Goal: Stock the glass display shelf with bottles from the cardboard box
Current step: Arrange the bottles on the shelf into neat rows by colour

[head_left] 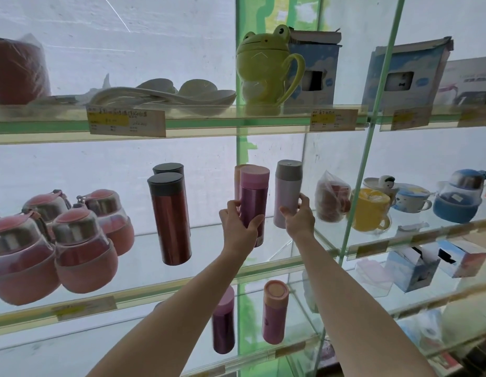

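Purple bottle [253, 202], pink-capped, stood upright on the middle glass shelf [143, 248] just left of the green upright; the left hand [240, 223] gripped its lower body, fingers curled round the left side and thumb across the front. A second pink-capped bottle [237, 183] stood directly behind it, mostly hidden

Pale lilac bottle [286, 194], grey-capped, upright just to the right of the purple one; the right hand [299, 216] held its lower half, thumb on the front and fingers wrapped round the right side. Whether its base touched the shelf could not be told. Both grips were closed on their bottles, neither hand spread open

Same shelf, leftward: red metallic bottle [171, 219] with a dark cap, a matching one [169, 168] behind it; further left, four round pink jugs [84, 248] with steel collars, grouped closely

Shelf below: a purple bottle [222, 322] and a pink bottle [274, 311], upright, a little apart

Top shelf: green frog mug [263, 72], white dishes [165, 96], a wrapped red pot [17, 72], blue cartons [315, 69], price labels [126, 122] along the front edge

Right bay, past the glass partition [372, 131]: a bagged red item [333, 197], a yellow mug [369, 209], a blue-and-white cup [412, 198], a blue jug [459, 197]; cartons [412, 268] lay on the shelf beneath
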